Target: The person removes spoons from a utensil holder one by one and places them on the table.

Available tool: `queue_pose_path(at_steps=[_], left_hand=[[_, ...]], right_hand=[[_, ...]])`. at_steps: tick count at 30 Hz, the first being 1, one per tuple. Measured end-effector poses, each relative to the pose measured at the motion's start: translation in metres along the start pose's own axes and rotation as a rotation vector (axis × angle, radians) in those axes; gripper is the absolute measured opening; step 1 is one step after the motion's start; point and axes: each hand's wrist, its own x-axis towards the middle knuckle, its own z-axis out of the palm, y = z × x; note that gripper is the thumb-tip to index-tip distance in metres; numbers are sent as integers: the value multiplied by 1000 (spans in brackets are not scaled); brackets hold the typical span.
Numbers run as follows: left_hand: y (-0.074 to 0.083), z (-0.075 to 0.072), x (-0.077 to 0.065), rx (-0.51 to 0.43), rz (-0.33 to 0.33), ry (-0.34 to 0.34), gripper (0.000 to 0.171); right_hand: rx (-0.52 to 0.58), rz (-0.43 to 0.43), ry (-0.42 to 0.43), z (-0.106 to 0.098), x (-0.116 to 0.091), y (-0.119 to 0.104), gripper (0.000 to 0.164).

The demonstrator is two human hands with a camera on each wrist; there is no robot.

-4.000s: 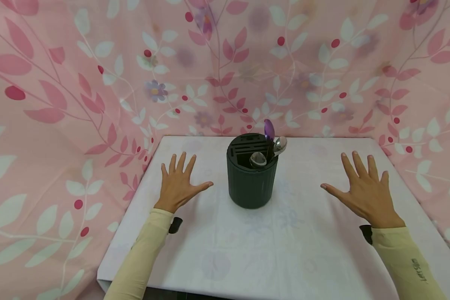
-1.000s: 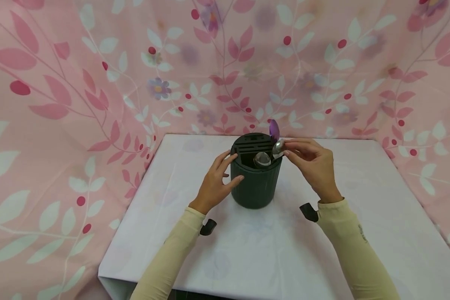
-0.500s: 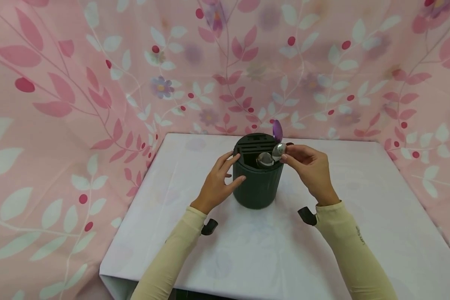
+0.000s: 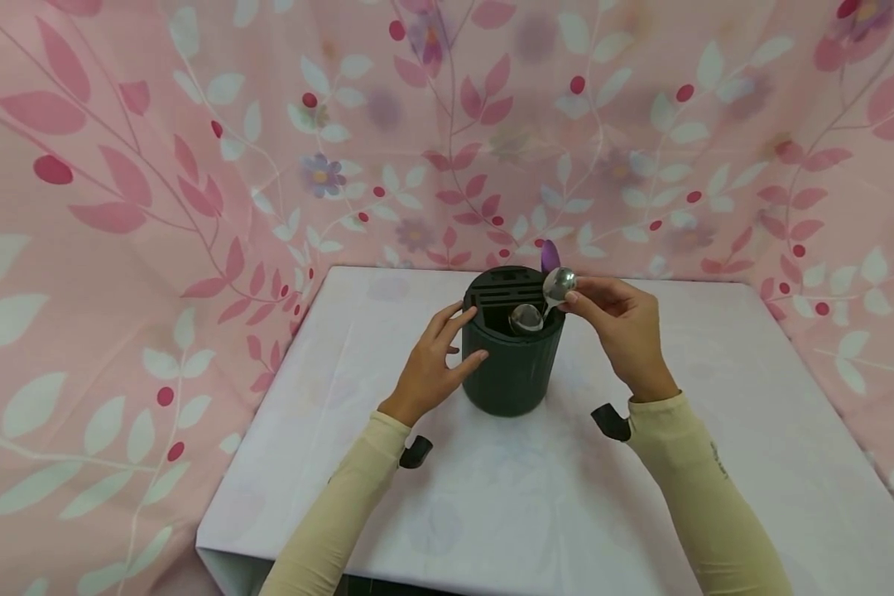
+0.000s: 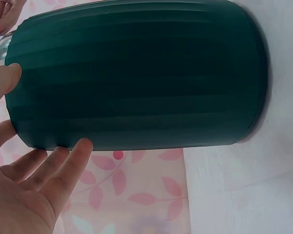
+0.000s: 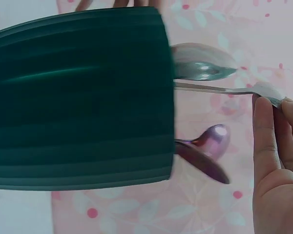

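Pale yellow sleeves [image 4: 328, 505] reach over the near part of the white-covered table [image 4: 492, 505]. The left hand [image 4: 430, 368], fingers spread and loosely extended, touches the left side of an upright dark green cutlery holder [image 4: 510, 377]. In its near compartment a round-bowled spoon [image 4: 526, 319] sits just left of the silver spoon [image 4: 561, 284] that the right hand [image 4: 627, 335] pinches by the bowl, its handle inside the holder. Farther back stands a purple spoon [image 4: 549, 256], before a pink floral curtain [image 4: 372, 50].

Head view looking forward, down over white-clothed table [image 4: 507, 505]; wrist views facing dark-green ribbed cylindrical holder [image 5: 136, 78] close up, both sharing it.
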Motion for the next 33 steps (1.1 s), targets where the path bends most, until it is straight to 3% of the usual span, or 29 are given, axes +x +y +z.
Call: queue_pose_path(at_steps=[14,22,27,33], left_hand=[[-1,0,1,12,-3,-6,69],[1,0,2,3,-18,-19,69],[0,0,1,-1,-16,-12,70],[0,1,1,-5,-7,-5,70]], right_hand=[[177,-133,57,-11,20,-44,27],[391,-236,127,-25,27,-71,28],[449,-284,151,-34,31,-78,28],[459,-265,175,-45,31,-76,30]])
